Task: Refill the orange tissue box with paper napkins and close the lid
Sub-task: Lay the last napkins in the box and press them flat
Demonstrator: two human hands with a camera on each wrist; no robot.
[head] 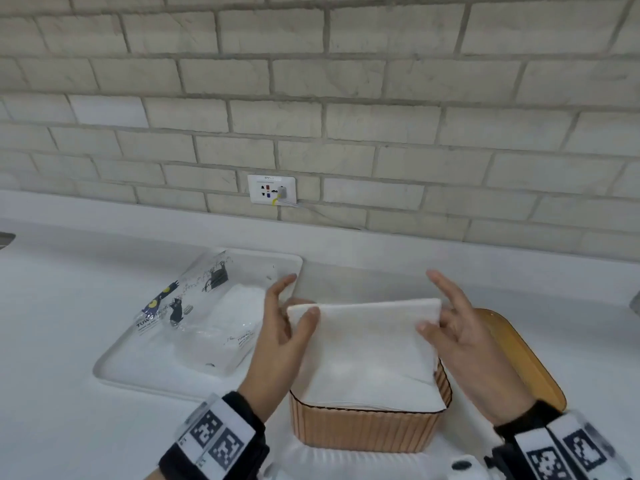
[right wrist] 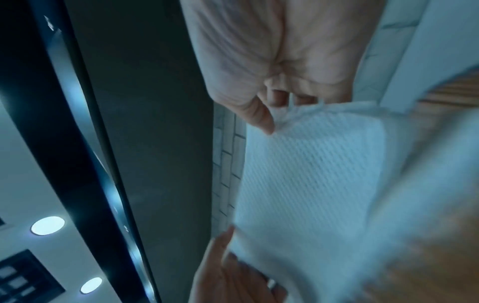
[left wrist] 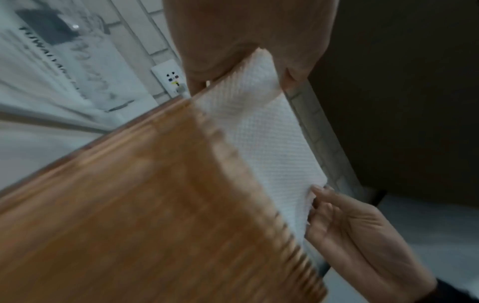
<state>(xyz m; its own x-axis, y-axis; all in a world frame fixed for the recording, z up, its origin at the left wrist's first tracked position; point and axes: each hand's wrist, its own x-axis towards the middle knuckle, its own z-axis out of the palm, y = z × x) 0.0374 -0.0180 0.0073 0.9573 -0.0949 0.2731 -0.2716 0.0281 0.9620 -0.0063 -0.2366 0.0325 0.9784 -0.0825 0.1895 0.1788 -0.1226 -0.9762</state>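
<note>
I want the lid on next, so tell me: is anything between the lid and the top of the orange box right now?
Yes. The top napkin is lifted out of the orange tissue box, pinched by the left hand and right hand, so it and both hands cover the opening. The lid lies right of the box.

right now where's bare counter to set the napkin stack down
Bare counter lies left of the white tray, and behind the orange box up to the wall. It is crowded elsewhere: the plastic wrapper fills the tray, the lid lies right of the box, and both hands hold the napkins.
</note>
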